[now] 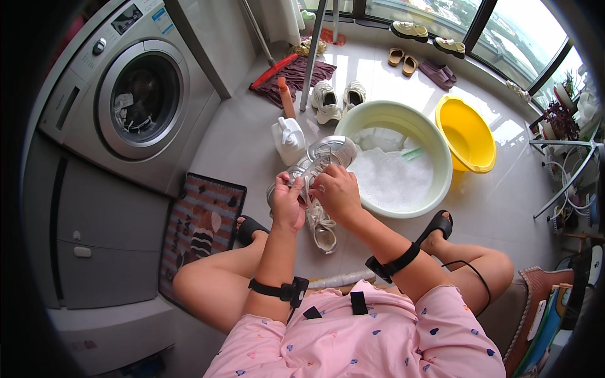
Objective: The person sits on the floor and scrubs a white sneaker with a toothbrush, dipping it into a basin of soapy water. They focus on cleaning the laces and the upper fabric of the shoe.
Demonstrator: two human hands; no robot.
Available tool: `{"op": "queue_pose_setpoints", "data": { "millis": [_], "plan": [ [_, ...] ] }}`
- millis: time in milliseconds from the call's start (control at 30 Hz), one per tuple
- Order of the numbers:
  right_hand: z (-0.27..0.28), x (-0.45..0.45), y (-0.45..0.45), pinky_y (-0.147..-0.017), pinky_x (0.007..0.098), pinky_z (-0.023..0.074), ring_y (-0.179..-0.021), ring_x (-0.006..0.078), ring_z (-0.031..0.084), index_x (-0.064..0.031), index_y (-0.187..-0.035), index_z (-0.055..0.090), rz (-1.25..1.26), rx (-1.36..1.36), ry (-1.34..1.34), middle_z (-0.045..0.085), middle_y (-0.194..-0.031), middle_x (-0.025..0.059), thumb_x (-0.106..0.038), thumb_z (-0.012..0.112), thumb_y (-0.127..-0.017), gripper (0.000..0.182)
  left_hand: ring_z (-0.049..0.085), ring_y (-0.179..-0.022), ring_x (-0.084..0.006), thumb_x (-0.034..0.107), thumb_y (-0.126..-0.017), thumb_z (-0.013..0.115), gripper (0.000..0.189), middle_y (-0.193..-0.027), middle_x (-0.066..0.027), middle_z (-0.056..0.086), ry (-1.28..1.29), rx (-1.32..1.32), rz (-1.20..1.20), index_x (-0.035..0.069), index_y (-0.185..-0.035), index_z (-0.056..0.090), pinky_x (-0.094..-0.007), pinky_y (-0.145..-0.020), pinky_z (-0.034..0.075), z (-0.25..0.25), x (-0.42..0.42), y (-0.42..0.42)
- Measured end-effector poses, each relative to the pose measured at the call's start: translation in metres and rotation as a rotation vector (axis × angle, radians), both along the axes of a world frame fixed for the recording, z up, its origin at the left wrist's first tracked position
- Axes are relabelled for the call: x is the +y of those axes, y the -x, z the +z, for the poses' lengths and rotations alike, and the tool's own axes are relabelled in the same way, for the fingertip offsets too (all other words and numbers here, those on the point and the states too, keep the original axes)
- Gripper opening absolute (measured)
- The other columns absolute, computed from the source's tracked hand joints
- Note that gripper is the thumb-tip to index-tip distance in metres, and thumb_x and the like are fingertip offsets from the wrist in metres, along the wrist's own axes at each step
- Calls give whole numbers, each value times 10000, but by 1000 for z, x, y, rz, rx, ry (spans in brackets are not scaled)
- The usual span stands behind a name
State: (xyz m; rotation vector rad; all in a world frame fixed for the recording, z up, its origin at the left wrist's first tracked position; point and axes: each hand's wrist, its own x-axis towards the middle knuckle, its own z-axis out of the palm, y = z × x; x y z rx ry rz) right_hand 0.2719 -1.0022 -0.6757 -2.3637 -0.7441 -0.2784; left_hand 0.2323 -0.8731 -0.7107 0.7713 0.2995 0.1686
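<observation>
A silver sneaker (332, 147) is in front of me, its toe pointing away and overlapping the near left rim of a pale green basin (446, 182). My left hand (289, 202) grips the sneaker near its ankle opening, thumb and fingers pinched together. Across from it, my right hand (336, 191) has its fingers curled on a pale shoelace (307, 185); its fingertips are partly hidden. Below both hands, an off-white laced sneaker (323, 234) rests on the floor. White suds (392, 182) fill much of the basin, with a green-handled brush (412, 154) among them.
Left of the basin stand a white jug (288, 141) and an orange-capped bottle (286, 100). White sneakers (326, 101) sit behind, near a metal pole (313, 56). A yellow tub (468, 137) tilts at right. A washing machine (71, 101) and patterned mat (201, 236) lie left.
</observation>
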Motion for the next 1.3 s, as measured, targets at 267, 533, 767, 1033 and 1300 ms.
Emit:
{"op": "queue_pose_setpoints", "data": {
  "millis": [267, 533, 767, 1033, 1300],
  "plan": [
    [-10, 4, -7, -764, 374, 363, -888, 216, 503, -120, -671, 651, -54, 55, 5, 547, -843, 8, -183, 679, -652, 71, 596, -877, -199, 71, -930, 475, 180, -985, -58, 554, 44, 5, 26, 181, -1001, 352, -337, -696, 525, -5, -5, -4],
    [-5, -36, -12, -902, 374, 373, -983, 275, 460, -104, -780, 649, 555, 405, -177, 527, -966, 71, -133, 681, -659, 128, 567, -905, -168, 64, -914, 507, 167, -978, -36, 549, 113, 43, 147, 173, -984, 402, -374, -767, 507, 2, 16, -2],
    [16, -23, -14, -856, 361, 406, -962, 274, 462, -112, -845, 643, 109, 329, -236, 553, -942, 70, -222, 736, -693, 210, 577, -921, -188, 91, -932, 481, 152, -1007, -25, 547, 25, -22, 90, 199, -968, 381, -385, -746, 518, -2, 10, -5],
    [2, -8, -14, -738, 361, 437, -833, 255, 510, -115, -693, 659, 49, -26, -99, 570, -827, 22, -155, 738, -641, 102, 574, -903, -180, 88, -934, 477, 147, -992, -19, 547, 15, -45, 26, 195, -973, 384, -373, -722, 514, 1, -6, -5],
    [8, -45, -13, -788, 341, 434, -879, 248, 501, -134, -742, 680, 513, 294, -110, 594, -893, 19, -78, 707, -660, 103, 543, -893, -157, 61, -917, 501, 172, -958, -4, 525, 110, 31, 176, 182, -972, 393, -356, -769, 496, 2, 12, -6]
  ]
}}
